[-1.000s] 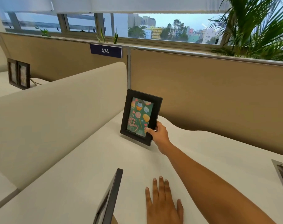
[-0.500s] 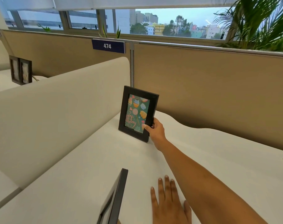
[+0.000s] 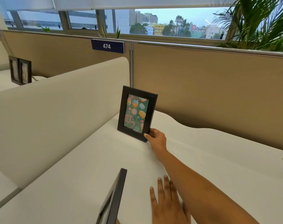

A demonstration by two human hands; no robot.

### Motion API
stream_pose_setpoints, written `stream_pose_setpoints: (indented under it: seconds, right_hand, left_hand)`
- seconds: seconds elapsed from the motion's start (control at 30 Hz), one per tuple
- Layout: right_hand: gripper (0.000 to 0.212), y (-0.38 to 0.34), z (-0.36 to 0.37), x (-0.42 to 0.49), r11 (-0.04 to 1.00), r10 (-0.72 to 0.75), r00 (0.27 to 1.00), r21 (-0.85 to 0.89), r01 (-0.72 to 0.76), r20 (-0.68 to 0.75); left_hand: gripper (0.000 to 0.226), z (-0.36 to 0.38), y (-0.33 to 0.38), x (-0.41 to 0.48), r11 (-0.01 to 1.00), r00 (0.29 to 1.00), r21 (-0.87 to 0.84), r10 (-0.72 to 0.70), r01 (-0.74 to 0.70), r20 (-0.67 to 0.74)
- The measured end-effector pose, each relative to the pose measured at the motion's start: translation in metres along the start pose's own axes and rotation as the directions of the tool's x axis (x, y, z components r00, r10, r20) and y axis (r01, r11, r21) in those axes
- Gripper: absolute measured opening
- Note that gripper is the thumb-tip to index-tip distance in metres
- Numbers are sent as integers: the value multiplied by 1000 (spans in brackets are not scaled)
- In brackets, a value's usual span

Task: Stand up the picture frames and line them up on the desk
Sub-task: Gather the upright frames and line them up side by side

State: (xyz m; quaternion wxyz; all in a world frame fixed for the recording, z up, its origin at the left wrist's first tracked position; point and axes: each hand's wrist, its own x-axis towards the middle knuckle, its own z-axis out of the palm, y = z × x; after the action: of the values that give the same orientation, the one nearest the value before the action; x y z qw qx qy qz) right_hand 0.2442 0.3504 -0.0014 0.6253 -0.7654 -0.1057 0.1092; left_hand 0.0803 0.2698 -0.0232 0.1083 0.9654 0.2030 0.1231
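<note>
An open-plan office is shown. A white table (image 3: 92, 159) is enclosed by a tan fabric partition (image 3: 210, 88) behind it and a cream divider screen (image 3: 53, 113) to its left. A blue number plate reading 474 (image 3: 107, 46) is fixed on the partition's top rail. Beyond the partition, a window strip (image 3: 153, 23) and a potted palm (image 3: 257, 25) are seen; a neighbouring workstation (image 3: 1, 81) lies left of the divider.

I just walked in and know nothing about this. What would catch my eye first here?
First, the black picture frame with a colourful birthday card, standing near the far end of the white desk, its lower right corner held by the right hand. Nearer, the left hand lies flat on the desk beside a second frame seen edge-on. Behind, a blue sign reading 474 sits on the tan partition.
</note>
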Motion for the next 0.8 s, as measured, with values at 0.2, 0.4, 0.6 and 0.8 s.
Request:
stream_pose_setpoints:
  seconds: [0.2, 0.4, 0.6, 0.8]
  right_hand:
    - [37, -3, 5, 1, 1000, -5, 1000, -8, 6, 18]
    - [36, -7, 11, 2, 996, -27, 999, -85, 31, 39]
    - [35, -13, 16, 4, 992, -16, 999, -126, 22, 45]
    - [36, -17, 18, 4, 989, 19, 999, -151, -12, 44]
  left_hand:
    - [66, -2, -1, 1, 999, 1000, 18, 27, -27, 3]
    - [82, -9, -3, -4, 1000, 999, -17, 19, -19, 38]
    - [64, 3, -5, 1, 998, 957, -15, 57, -64, -285]
    - [68, 7, -4, -2, 997, 959, 22, 77, -74, -272]
